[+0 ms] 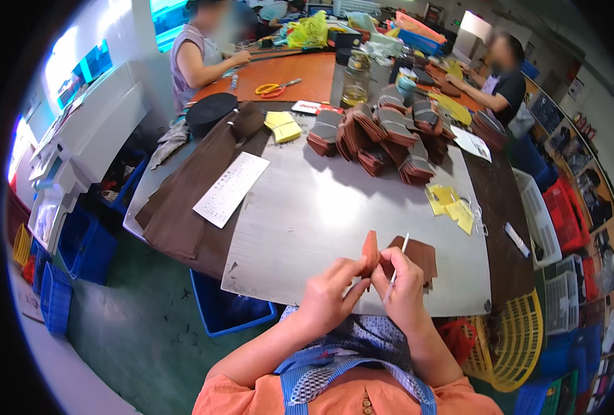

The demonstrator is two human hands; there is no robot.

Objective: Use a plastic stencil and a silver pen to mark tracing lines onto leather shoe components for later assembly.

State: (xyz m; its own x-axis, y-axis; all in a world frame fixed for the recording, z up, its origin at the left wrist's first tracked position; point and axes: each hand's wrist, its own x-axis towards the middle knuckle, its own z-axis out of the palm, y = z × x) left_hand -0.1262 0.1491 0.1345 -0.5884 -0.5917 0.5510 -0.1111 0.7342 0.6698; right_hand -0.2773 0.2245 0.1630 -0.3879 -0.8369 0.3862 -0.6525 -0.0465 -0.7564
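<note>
Near the front edge of the table, my left hand (330, 292) is closed on a small reddish-brown piece that looks like leather (370, 249), held upright. Close beside it, my right hand (404, 285) grips a thin white pen-like stick (406, 242) that slants up between the fingers. The fingertips of my right hand are also at the edge of the held piece; whether they pinch it is hidden. Flat brown pieces (422, 257) lie on the metal sheet (307, 221) just behind my right hand.
Banded bundles of brown pieces (383, 135) are heaped at the back. Yellow paper slips (451, 207), a white printed card (231, 189) and long brown strips (189, 187) lie around. A blue bin (234, 311) and yellow basket (518, 346) stand below. Two people sit farther back.
</note>
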